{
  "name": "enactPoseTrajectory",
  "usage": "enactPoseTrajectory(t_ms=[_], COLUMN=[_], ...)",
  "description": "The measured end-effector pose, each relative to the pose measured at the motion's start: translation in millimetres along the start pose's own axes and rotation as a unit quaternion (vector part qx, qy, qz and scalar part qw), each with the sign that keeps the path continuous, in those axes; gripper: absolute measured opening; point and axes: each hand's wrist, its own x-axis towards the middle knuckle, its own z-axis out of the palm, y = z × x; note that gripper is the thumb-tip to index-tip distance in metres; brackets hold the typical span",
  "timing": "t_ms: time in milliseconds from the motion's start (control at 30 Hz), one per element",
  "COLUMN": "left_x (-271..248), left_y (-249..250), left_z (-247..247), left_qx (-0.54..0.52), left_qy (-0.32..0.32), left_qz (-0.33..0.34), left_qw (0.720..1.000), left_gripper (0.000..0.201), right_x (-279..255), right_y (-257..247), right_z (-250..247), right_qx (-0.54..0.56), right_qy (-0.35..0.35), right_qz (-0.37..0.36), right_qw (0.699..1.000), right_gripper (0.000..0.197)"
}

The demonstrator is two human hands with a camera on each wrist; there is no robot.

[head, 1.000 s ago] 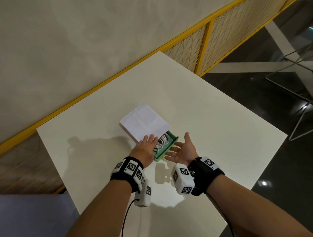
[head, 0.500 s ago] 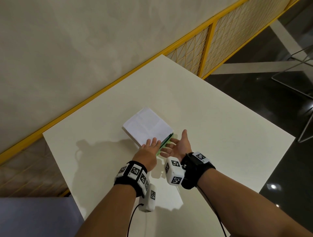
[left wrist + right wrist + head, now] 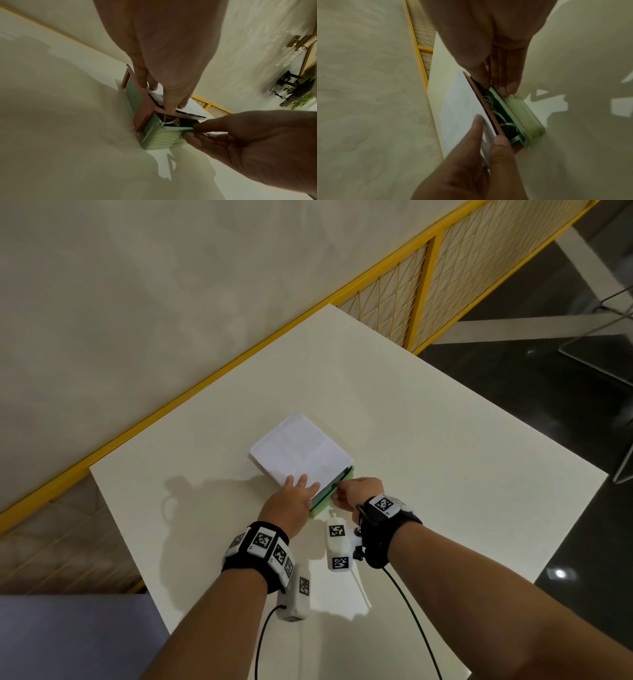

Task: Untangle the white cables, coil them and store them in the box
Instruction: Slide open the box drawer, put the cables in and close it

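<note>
A pale green box (image 3: 327, 497) lies mid-table under a white-topped, brown-edged lid (image 3: 301, 453) that covers nearly all of it. Through the narrow gap I see coiled white cables (image 3: 498, 117) inside the box (image 3: 523, 115); the cables (image 3: 169, 121) also show in the left wrist view. My left hand (image 3: 305, 486) holds the lid's near end, fingers (image 3: 476, 129) on top and thumb at its edge. My right hand (image 3: 337, 492) pinches the rim of the box's (image 3: 161, 138) exposed end wall between thumb and fingers (image 3: 197, 126).
The white table (image 3: 445, 474) stands against a beige wall, with a yellow mesh railing (image 3: 421, 285) beyond its far corner. Dark floor drops off to the right. Black wrist-camera cables (image 3: 407, 604) trail back over the near table edge.
The lid has come across the box, so the coils that showed a second ago are almost covered. My right hand turned from open, palm up, to pinching the box's end.
</note>
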Motion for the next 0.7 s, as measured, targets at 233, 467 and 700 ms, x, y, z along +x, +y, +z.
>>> enactPoseTrajectory(t_ms=[233, 467, 700], left_x=[1.8, 4.7, 1.7], left_y=[0.9, -0.5, -3.0], left_z=[-1.8, -1.7, -0.4], left_qx=[0.058, 0.073, 0.072], left_qy=[0.017, 0.008, 0.012], left_qz=[0.013, 0.020, 0.026], left_qw=[0.998, 0.997, 0.997], left_gripper=[0.043, 0.043, 0.045], right_x=[5.7, 8.4, 6.8], right_y=[2.9, 4.2, 1.6], right_z=[-4.1, -2.0, 3.7], right_qx=[-0.026, -0.044, -0.055], right_qy=[-0.019, 0.012, 0.020], right_qz=[-0.024, -0.039, -0.047], right_qw=[0.999, 0.998, 0.997], right_gripper=[0.011, 0.014, 0.012])
